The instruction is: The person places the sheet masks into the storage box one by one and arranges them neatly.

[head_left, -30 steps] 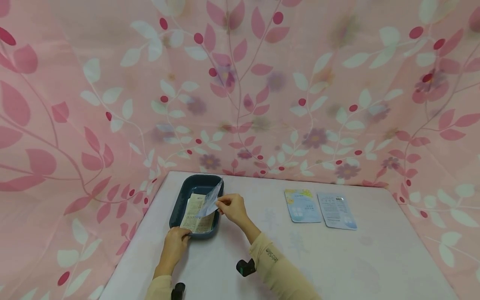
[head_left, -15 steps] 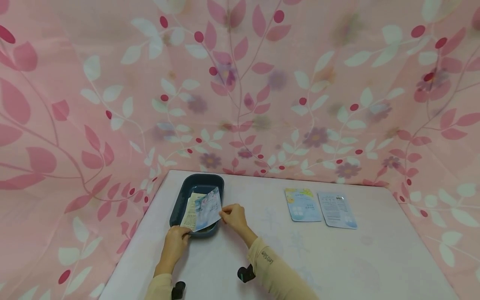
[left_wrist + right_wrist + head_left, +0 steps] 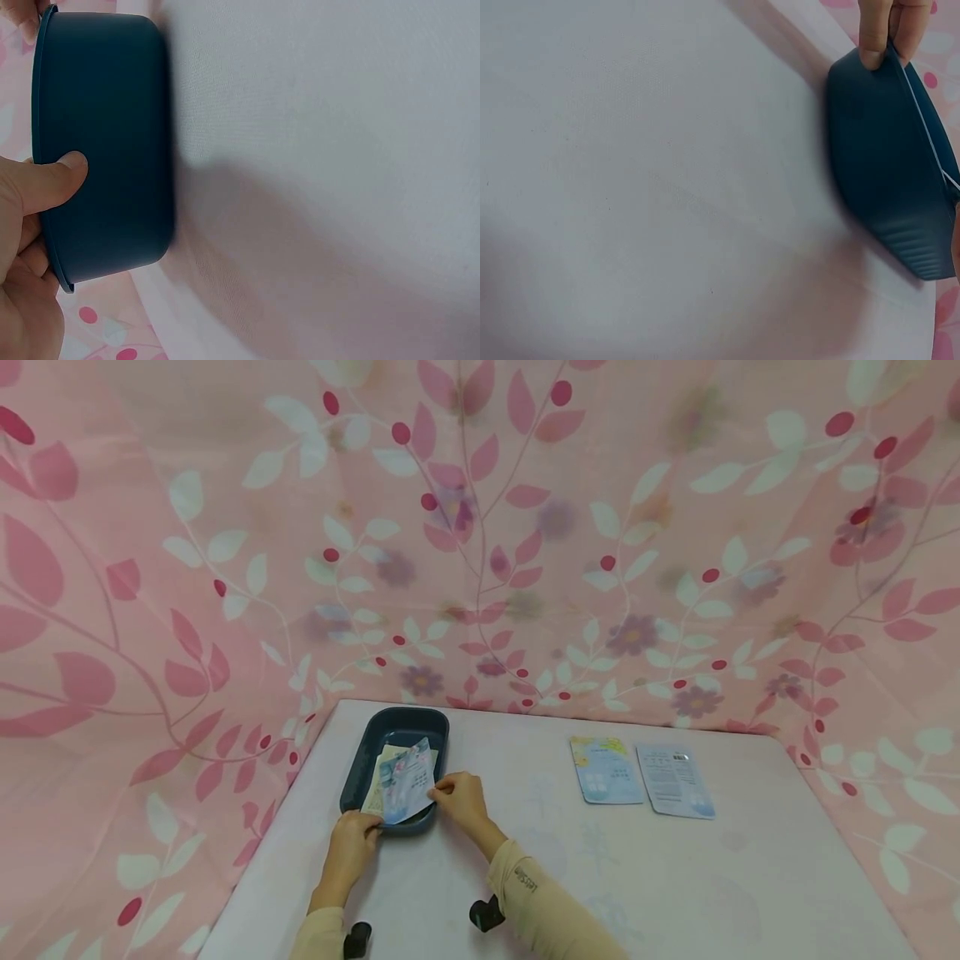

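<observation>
The blue packet [image 3: 408, 783] is in the dark blue tray [image 3: 405, 723], over the cream paper [image 3: 372, 795]; I cannot tell if it touches the bottom. The fingers of the right hand [image 3: 463, 802] pinch its right edge. The left hand [image 3: 351, 847] grips the near rim, and this grip should, I think, hold the tray steady. It seems best to bring the packet's whole edge inside the rim, then release gently. Well apart, two more packets [image 3: 606, 770] lie on the table [image 3: 540, 877].

Even, muted light covers the table [image 3: 675, 893]; both wrist views look dimmer, with broad, soft-edged shadows beside the tub [image 3: 105, 112].
</observation>
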Tool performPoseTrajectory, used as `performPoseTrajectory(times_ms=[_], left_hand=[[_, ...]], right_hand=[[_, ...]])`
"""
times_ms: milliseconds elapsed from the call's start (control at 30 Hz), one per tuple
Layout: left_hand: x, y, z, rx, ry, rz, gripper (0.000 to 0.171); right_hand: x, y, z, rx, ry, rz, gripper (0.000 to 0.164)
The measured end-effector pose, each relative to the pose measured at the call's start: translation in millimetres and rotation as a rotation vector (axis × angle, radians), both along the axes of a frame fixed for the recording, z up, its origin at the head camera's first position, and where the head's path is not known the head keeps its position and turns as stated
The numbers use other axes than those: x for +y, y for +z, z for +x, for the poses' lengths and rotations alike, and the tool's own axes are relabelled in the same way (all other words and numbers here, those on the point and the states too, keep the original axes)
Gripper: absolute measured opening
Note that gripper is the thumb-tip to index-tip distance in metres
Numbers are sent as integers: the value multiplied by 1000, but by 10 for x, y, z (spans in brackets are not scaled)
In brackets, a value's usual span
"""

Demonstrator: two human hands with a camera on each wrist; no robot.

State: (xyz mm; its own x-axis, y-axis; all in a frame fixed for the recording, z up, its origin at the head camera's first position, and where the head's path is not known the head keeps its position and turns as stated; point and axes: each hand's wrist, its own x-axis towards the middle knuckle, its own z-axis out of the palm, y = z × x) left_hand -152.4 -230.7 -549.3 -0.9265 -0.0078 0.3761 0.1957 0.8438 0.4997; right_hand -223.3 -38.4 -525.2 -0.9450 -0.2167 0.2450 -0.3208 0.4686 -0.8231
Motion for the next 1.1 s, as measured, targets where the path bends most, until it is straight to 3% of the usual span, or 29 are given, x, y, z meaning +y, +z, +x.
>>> performPoseTrajectory(times_ms=[233,500,933,1100], left_hand=[[1,-9,8,26,-7,-8,15],[2,0,12,39,-2,-9,15],[-3,-25,7,53,0,-8,15],[-8,-23,4,63,-7,-20,15]], right_hand=[[-4,-14,37,-4,40,29,10],[155,-15,69,21,18,-31,11],[621,20,92,-22,39,-86,14],[860,30,90,-33,-20,-101,14]])
